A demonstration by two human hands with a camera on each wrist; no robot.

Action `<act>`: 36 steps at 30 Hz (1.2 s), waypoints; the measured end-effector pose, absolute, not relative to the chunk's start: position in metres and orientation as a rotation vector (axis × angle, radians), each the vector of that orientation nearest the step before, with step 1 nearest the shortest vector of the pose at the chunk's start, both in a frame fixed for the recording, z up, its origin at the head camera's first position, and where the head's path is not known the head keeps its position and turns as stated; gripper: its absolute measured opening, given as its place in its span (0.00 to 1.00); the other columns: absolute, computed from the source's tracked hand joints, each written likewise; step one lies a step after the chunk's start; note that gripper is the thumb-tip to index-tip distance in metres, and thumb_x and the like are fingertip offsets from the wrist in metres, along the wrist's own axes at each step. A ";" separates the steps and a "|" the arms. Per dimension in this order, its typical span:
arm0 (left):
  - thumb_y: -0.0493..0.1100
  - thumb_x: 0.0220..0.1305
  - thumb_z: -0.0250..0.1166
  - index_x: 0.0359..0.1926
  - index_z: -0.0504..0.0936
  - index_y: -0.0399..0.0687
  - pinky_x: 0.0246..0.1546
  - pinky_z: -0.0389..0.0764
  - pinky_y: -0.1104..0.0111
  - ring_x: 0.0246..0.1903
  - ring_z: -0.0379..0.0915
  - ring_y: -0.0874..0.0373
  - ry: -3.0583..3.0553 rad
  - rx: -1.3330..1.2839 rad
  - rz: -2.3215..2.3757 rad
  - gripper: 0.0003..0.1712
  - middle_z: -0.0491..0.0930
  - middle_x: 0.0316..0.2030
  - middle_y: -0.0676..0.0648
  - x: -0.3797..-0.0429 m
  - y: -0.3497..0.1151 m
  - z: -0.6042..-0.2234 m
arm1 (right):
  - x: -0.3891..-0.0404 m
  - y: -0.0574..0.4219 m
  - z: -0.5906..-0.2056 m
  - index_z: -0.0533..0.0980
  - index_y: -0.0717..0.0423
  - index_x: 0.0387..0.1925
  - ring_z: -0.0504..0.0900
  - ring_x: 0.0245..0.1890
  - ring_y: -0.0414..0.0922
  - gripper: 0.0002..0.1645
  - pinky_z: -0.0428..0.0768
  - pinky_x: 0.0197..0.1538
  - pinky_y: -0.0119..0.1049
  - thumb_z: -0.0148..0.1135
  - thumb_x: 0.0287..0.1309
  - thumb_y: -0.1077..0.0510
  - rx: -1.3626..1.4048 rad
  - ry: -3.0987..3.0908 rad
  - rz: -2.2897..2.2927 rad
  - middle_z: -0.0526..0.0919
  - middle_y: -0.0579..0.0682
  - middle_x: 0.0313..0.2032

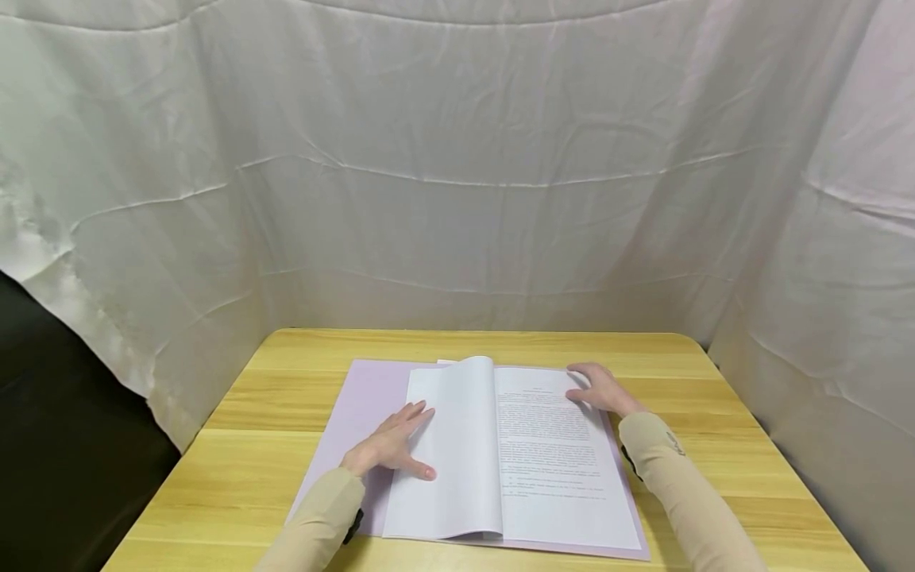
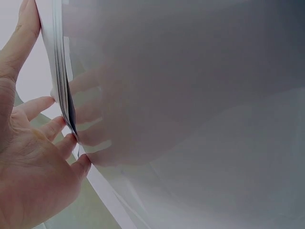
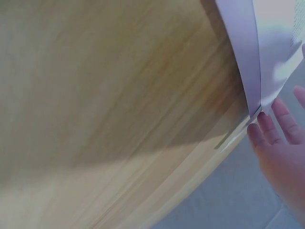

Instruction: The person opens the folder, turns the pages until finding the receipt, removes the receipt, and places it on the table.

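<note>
A lilac folder lies spread on the table with a stack of white sheets in it. On its left half are turned sheets, blank side up and bulging near the middle fold. The right half shows a printed page with blocks of small text. My left hand rests on the left edge of the turned sheets, thumb and fingers spread; in the left wrist view its straight fingertips touch the sheet edges. At the printed page's upper right corner, my right hand has thumb and forefinger apart, fingertips close to the folder's corner.
The wooden table extends past the folder on both sides and behind it. Pale cloth hangs behind and at both sides of the table. A dark area shows at the lower left.
</note>
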State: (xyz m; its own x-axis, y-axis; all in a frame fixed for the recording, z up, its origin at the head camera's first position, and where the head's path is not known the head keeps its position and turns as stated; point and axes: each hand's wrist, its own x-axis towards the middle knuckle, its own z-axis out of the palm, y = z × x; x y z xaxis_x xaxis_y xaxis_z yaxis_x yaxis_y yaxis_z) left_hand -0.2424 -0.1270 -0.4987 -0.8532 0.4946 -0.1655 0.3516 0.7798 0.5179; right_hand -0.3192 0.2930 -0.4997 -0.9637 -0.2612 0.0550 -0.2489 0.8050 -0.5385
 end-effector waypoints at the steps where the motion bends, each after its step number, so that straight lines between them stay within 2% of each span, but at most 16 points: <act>1: 0.56 0.45 0.82 0.77 0.57 0.38 0.78 0.47 0.40 0.79 0.41 0.35 2.680 0.653 0.696 0.65 0.48 0.79 0.36 -0.242 -0.127 -0.499 | -0.320 0.293 -0.500 0.71 0.74 0.62 0.68 0.65 0.72 0.35 0.63 0.70 0.68 0.69 0.58 0.59 -0.424 2.974 -0.879 0.74 0.75 0.62; 11: 0.56 0.46 0.81 0.77 0.56 0.38 0.78 0.46 0.39 0.79 0.40 0.35 2.671 0.664 0.690 0.65 0.48 0.79 0.35 -0.243 -0.127 -0.498 | -0.323 0.292 -0.502 0.75 0.70 0.59 0.74 0.57 0.69 0.30 0.70 0.64 0.66 0.70 0.54 0.64 -0.366 3.091 -0.896 0.76 0.72 0.55; 15: 0.56 0.45 0.81 0.77 0.57 0.39 0.78 0.46 0.40 0.79 0.40 0.35 2.674 0.648 0.693 0.65 0.48 0.79 0.36 -0.243 -0.126 -0.498 | -0.325 0.291 -0.501 0.77 0.70 0.57 0.75 0.57 0.68 0.27 0.71 0.63 0.65 0.67 0.53 0.68 -0.326 3.128 -0.952 0.78 0.72 0.55; 17: 0.56 0.45 0.81 0.77 0.56 0.39 0.79 0.46 0.41 0.79 0.40 0.36 2.672 0.636 0.697 0.65 0.48 0.80 0.36 -0.242 -0.126 -0.497 | -0.325 0.291 -0.499 0.77 0.69 0.57 0.77 0.53 0.67 0.26 0.74 0.60 0.62 0.65 0.54 0.69 -0.290 3.136 -0.982 0.80 0.72 0.52; 19: 0.56 0.45 0.82 0.77 0.57 0.39 0.79 0.46 0.40 0.79 0.41 0.36 2.675 0.634 0.697 0.65 0.48 0.79 0.36 -0.242 -0.125 -0.497 | -0.325 0.291 -0.497 0.78 0.68 0.56 0.77 0.47 0.62 0.24 0.77 0.53 0.54 0.63 0.56 0.69 -0.231 3.134 -1.004 0.81 0.69 0.46; 22: 0.55 0.45 0.82 0.77 0.57 0.39 0.78 0.47 0.40 0.79 0.41 0.36 2.675 0.634 0.698 0.65 0.48 0.79 0.36 -0.241 -0.126 -0.496 | -0.325 0.292 -0.495 0.80 0.65 0.54 0.73 0.39 0.55 0.21 0.70 0.43 0.44 0.62 0.57 0.68 -0.167 3.138 -1.008 0.79 0.63 0.38; 24: 0.55 0.45 0.82 0.77 0.56 0.38 0.78 0.47 0.40 0.79 0.41 0.36 2.673 0.633 0.699 0.65 0.48 0.79 0.36 -0.241 -0.126 -0.496 | -0.325 0.293 -0.496 0.81 0.65 0.52 0.72 0.39 0.53 0.19 0.67 0.42 0.41 0.62 0.58 0.67 -0.154 3.149 -0.990 0.80 0.61 0.37; 29: 0.55 0.45 0.82 0.77 0.56 0.38 0.78 0.47 0.40 0.79 0.40 0.36 2.669 0.637 0.706 0.64 0.48 0.79 0.36 -0.241 -0.126 -0.495 | -0.327 0.295 -0.497 0.82 0.66 0.50 0.74 0.39 0.54 0.17 0.68 0.43 0.40 0.61 0.60 0.66 -0.171 3.172 -0.964 0.84 0.62 0.40; 36: 0.55 0.45 0.82 0.77 0.56 0.40 0.79 0.46 0.41 0.80 0.40 0.36 2.666 0.623 0.711 0.64 0.48 0.80 0.37 -0.242 -0.126 -0.496 | -0.329 0.295 -0.497 0.82 0.67 0.45 0.75 0.36 0.53 0.11 0.68 0.39 0.38 0.59 0.65 0.64 -0.155 3.179 -0.952 0.83 0.60 0.35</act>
State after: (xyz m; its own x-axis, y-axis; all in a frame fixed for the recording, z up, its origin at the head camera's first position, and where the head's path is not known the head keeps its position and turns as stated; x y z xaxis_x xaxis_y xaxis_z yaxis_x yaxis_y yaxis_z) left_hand -0.2417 -0.1255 -0.4962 -0.8566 0.4828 -0.1823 0.3278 0.7819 0.5303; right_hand -0.3289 0.2954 -0.4969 -0.9795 -0.0374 0.1981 -0.1402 0.8326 -0.5358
